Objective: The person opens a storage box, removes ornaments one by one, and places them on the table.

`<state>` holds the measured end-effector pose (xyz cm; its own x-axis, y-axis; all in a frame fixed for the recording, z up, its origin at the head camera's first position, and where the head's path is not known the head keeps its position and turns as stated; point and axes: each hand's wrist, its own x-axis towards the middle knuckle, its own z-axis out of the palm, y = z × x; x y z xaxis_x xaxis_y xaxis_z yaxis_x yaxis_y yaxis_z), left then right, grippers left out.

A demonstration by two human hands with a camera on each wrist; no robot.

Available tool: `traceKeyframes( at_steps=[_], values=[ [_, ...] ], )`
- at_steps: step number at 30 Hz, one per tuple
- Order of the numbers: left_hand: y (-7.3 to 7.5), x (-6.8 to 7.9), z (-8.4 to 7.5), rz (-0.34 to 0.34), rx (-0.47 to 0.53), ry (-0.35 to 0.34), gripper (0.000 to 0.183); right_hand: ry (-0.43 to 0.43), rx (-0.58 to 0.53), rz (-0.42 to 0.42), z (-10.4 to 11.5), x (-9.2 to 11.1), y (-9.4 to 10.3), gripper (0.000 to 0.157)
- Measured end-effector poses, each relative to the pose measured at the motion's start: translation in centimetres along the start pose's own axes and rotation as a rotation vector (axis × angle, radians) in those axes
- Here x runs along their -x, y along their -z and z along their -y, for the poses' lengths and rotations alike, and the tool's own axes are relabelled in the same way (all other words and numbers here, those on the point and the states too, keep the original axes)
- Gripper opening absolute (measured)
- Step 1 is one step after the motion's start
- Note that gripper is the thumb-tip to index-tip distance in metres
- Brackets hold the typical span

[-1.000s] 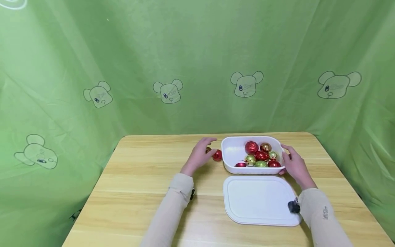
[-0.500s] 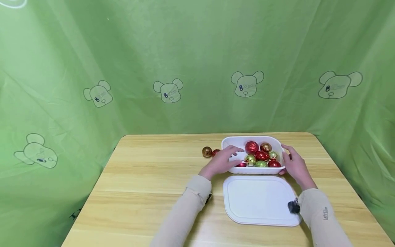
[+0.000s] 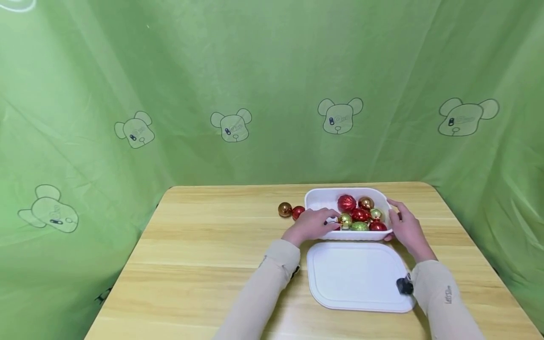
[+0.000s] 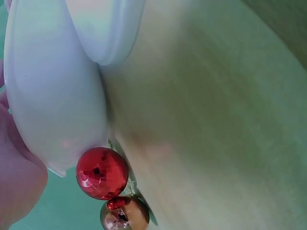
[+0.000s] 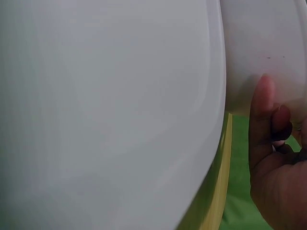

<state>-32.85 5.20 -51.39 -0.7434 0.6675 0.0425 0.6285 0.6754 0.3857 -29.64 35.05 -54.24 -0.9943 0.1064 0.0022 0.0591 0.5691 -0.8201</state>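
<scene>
My left hand (image 3: pixel 312 224) reaches over the near left rim of a white plastic box (image 3: pixel 313 200). Its thumb and fingers close around a red and white Christmas bauble (image 3: pixel 333 220), which they partly cover. My right hand (image 3: pixel 407 229) grips the box's right end; its fingers press the outer wall in the right wrist view. Several red, gold and green baubles (image 3: pixel 360 215) lie together in the box's right part. Left of the box, a red bauble (image 3: pixel 298 212) and a gold bauble (image 3: pixel 284 209) sit on the table, touching or nearly so.
A white lid (image 3: pixel 359 276) lies flat in front of the box, partly under my right wrist. The wooden table (image 3: pixel 204 255) ends at a green curtain (image 3: pixel 272 160) with bear-head prints, close behind the box.
My left hand has moved right, from above the two loose baubles into the box, and its fingers have closed around the red and white bauble. My right hand has stayed on the box.
</scene>
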Motion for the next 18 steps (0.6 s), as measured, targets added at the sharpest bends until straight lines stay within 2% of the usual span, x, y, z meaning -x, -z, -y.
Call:
traceKeyframes(
  at_steps=[6,18],
  values=[
    [-0.06,-0.09,-0.02,0.027,-0.014,-0.004,0.033,0.006,-0.003,0.005,0.06,0.06,-0.02,0.057],
    [0.00,-0.21,0.08,0.052,-0.046,-0.009,0.033,0.000,-0.002,0.015,0.38,0.09,0.05,0.057]
  ],
)
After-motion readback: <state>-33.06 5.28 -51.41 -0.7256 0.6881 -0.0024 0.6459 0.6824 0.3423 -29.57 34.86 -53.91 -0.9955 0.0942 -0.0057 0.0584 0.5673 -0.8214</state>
